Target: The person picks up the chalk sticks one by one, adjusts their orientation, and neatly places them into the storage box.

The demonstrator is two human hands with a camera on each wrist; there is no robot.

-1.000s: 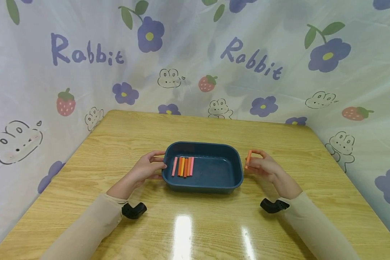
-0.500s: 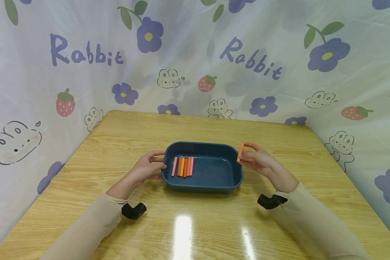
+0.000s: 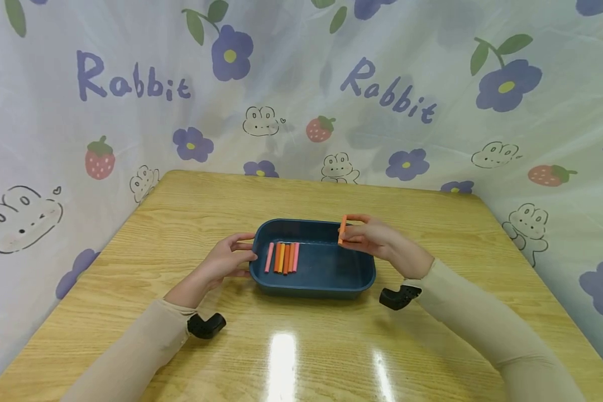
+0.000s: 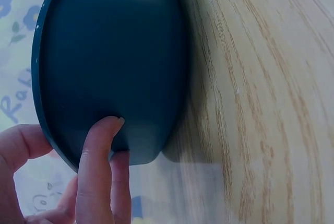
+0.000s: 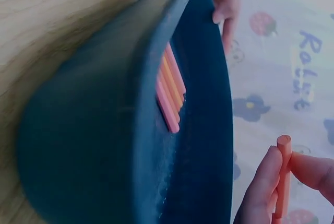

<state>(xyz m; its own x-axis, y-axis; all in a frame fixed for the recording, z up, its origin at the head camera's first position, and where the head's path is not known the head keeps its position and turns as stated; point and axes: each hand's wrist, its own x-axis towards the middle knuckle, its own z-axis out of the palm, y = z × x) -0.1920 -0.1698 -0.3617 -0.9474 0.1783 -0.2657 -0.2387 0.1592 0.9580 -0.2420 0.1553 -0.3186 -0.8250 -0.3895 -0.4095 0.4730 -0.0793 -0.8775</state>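
Observation:
A dark blue rectangular bin [image 3: 311, 289] with rounded corners stands on the table. My left hand [image 3: 229, 257] holds its left end; in the left wrist view fingers [image 4: 99, 166] lie against the outer wall and another digit reaches the rim. Above the bin's right part, my right hand [image 3: 374, 237] pinches a short orange stick [image 3: 342, 230], roughly upright, between thumb and fingers. The stick's round flat end shows in the right wrist view; whether it is chalk or a crayon I cannot tell. Several pink, orange and yellow sticks [image 3: 285, 258] lie side by side in the bin's left half.
The wooden table [image 3: 221, 201] surrounds the bin, with light glare at its front. A patterned white curtain [image 3: 301, 67] hangs behind and at both sides. Black wrist mounts [image 3: 207, 325] stick out from both sleeves.
My right hand has carried the orange stick leftward and up, from beside the bin's right end to over its inside. The left hand and the bin have stayed put.

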